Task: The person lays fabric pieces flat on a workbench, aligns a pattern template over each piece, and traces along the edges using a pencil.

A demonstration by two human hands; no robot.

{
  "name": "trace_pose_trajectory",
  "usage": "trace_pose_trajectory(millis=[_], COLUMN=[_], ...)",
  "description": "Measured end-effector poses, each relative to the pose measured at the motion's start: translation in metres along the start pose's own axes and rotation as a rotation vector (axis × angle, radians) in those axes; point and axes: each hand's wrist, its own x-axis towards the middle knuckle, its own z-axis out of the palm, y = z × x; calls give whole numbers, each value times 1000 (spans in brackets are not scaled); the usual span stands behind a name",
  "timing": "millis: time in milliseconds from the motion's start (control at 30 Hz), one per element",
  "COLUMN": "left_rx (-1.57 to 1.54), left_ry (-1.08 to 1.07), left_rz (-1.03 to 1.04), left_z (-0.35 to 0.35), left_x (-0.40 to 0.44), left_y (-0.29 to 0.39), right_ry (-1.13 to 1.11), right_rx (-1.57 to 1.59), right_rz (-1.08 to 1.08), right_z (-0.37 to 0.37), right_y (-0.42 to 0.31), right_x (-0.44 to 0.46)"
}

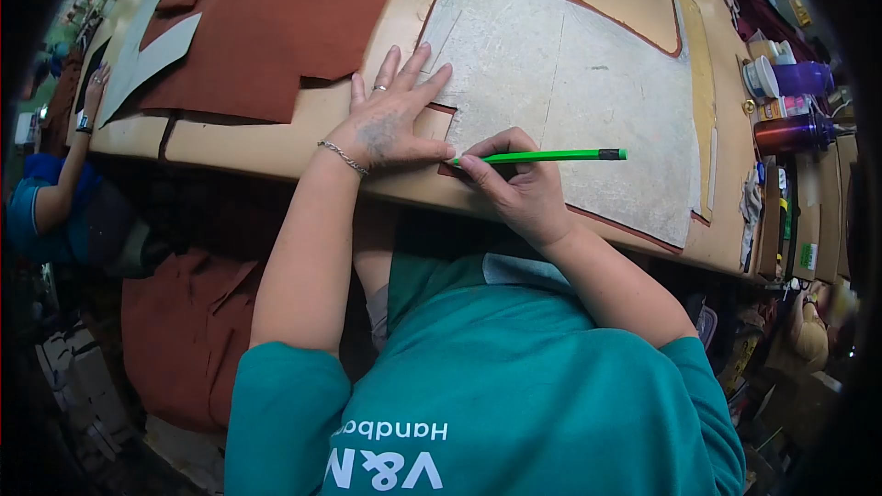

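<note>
My right hand [519, 186] pinches a green pencil [560, 155], its tip at the lower left corner of a large grey template [606, 101]. Reddish-brown material shows along the template's edges. My left hand [395, 119] lies flat with fingers spread, partly on the template's left edge and partly on the tan table [322, 142]. Its thumb reaches almost to the pencil tip. A narrow yellowish strip [700, 92] lies along the template's right side.
Reddish-brown sheets [266, 28] and a pale pointed piece [165, 60] cover the table's left part. A co-worker's hand [95, 90] rests at the far left. Cups and a dark metallic tumbler [785, 135] stand at the right edge. More brown material [179, 340] hangs below.
</note>
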Motion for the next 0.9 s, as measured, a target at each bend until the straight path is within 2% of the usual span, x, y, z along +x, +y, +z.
trace_pose_trajectory(millis=[167, 200, 333, 367, 400, 433, 500, 533, 567, 633, 733, 767, 900], left_rx=[-16, -27, -4, -12, -18, -27, -52, -51, -48, -50, -50, -55, -12], left_ry=[-27, -34, -66, -67, -68, -74, -85, -85, -80, -100, -117, -113, -93], left_rz=[-9, -9, -26, -31, -38, -32, -36, -34, -35, -44, -45, -43, -21], left_z=[-2, -3, -5, -6, -8, -6, -6, -6, -7, -9, -11, -10, -5], left_x=[1, 1, 2, 0, -2, 2, 3, 2, 2, 3, 4, 4, 3], left_y=[-2, -1, 3, 3, 1, 4, 4, 3, 3, 5, 6, 6, -2], right_ry=[2, -25, -1, 8, 6, 142, 245, 288, 406, 493, 445, 356, 73], right_rx=[-155, -187, -76, -70, -155, -36, -250, -290, -269, -271, -267, -253, 109], right_rz=[-69, -5, 53, 134, 72, 226, 269, 265, 351, 147, 180, 130, 90], right_z=[-6, -15, -76, -97, -121, -162, -212, -236, -251, -261, -220, -193, -73], right_y=[-4, -2, -7, -12, -9, -15, -25, -27, -33, -45, -49, -44, -21], right_x=[-1, -5, -34, -46, -59, -91, -124, -142, -158, -163, -134, -115, -48])
